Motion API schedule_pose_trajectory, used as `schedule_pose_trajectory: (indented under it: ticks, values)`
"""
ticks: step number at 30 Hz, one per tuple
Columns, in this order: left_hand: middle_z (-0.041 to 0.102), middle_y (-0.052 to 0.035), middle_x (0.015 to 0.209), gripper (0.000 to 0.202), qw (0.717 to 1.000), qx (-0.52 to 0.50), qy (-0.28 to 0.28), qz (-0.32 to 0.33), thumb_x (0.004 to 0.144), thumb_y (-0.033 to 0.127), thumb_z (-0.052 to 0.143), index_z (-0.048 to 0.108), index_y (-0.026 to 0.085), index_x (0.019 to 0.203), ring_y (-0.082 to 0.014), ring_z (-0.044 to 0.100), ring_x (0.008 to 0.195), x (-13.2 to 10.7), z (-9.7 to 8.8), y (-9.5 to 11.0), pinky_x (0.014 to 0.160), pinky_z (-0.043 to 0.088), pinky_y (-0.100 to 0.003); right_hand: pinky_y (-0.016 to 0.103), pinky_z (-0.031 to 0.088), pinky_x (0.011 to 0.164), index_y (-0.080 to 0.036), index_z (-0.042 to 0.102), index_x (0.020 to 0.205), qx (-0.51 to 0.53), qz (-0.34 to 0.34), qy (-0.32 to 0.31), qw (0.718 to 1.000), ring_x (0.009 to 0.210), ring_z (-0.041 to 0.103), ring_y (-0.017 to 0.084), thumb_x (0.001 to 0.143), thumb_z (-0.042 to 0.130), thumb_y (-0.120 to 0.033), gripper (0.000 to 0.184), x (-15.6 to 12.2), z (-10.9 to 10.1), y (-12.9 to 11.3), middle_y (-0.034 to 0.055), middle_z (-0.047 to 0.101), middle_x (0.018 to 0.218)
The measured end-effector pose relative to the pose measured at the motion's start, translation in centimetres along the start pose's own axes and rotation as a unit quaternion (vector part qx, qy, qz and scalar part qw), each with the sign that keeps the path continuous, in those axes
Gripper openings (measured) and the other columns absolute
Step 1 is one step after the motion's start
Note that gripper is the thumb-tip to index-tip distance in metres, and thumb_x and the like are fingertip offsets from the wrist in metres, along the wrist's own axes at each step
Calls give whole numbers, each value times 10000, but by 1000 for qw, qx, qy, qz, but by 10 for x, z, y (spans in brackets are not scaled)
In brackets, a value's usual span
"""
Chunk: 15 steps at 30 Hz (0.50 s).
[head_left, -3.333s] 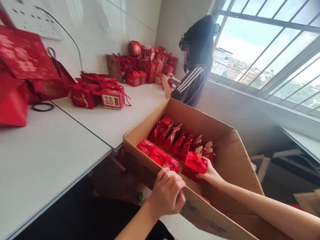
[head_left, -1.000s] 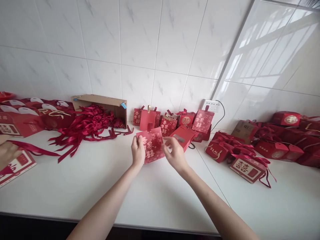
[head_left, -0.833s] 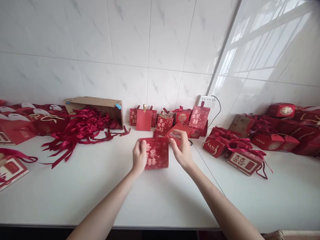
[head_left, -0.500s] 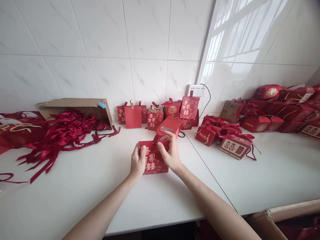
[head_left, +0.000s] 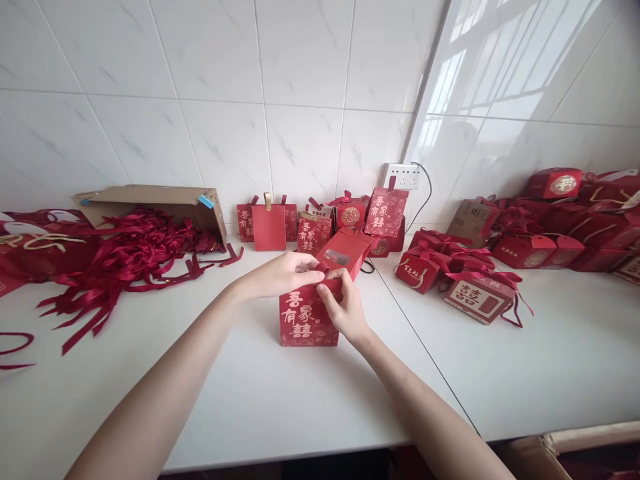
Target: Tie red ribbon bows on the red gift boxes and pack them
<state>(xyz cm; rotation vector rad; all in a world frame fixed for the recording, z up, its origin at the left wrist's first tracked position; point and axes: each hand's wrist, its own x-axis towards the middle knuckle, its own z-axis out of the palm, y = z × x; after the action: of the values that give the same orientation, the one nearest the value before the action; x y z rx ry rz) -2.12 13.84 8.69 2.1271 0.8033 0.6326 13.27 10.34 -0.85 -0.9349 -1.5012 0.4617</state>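
A red gift box (head_left: 305, 327) with pale pink Chinese characters stands upright on the white table (head_left: 240, 393) in front of me. At its top edge my left hand (head_left: 287, 272) reaches over from the left, fingertips pinched on the short ribbon loop there. My right hand (head_left: 344, 303) grips the top right corner, thumb on the front face, its fingertips meeting the left ones at the ribbon. The fingers partly hide the ribbon. Just behind lies another red box (head_left: 345, 250) with a clear window, on its side.
Several finished red boxes (head_left: 270, 227) line the tiled wall. A cardboard box (head_left: 150, 193) spills dark red ribbons (head_left: 135, 250) at left. More red boxes (head_left: 475, 297) are piled at right, near a power strip (head_left: 401, 177). An open carton (head_left: 545, 450) sits below the front right edge.
My left hand has left the box's left side and moved up to its top, where it meets the right hand at the ribbon. The right hand stays at the top right.
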Motion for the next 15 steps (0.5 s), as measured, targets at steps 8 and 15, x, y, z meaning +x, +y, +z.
schedule_pose_trajectory:
  ticks: [8,15]
  values:
    - [618,5,684,207,978,-20,205,12,759,357,626,557,176,684,-126,584,624,-5,26,-19,560,456,-222,274,467,611,-227,429,810,6,7,-2,1000,633,540,138,849,524,-339,152,0,0,0,-21,562,738]
    - [649,-5,717,206,948,-18,315,35,780,389,607,588,183,774,-145,615,656,-5,41,-27,601,483,-235,280,473,613,-228,436,798,10,3,-1,1000,639,546,142,852,527,-331,147,0,1,0,-17,564,738]
